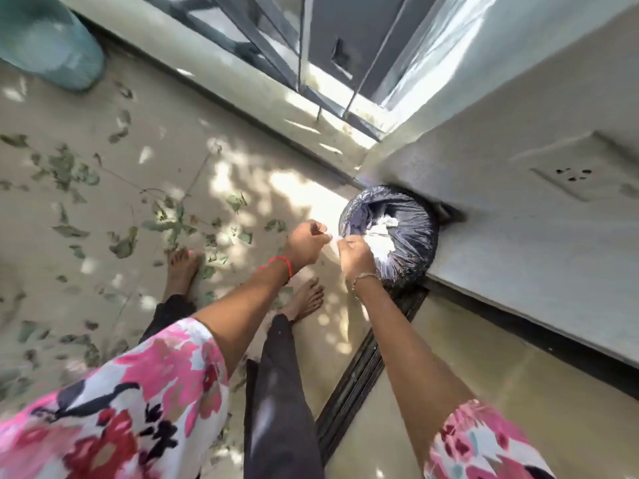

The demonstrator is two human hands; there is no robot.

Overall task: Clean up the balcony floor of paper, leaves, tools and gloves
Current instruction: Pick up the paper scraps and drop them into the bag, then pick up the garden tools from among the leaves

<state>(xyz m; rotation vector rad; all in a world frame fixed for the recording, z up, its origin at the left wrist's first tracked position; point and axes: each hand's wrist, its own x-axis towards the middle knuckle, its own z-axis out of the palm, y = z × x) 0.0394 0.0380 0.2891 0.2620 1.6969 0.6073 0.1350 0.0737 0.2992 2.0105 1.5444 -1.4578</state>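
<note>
A bin lined with a black plastic bag (411, 229) stands on the balcony floor against the wall corner, with white crumpled paper (382, 233) inside it. My right hand (356, 255) hovers at the bin's near rim and pinches a bit of white paper. My left hand (306, 242) is just to its left, fingers curled on the same white scrap, though the paper between the hands is washed out by sunlight. Green leaves (173, 223) lie scattered over the tiled floor to the left of my bare feet.
A teal pot or container (52, 43) stands at the far left. A metal railing and glass door (311, 63) run along the back. A dark door track (363, 368) crosses the floor beside my right leg. The wall on the right bears a switch plate (581, 178).
</note>
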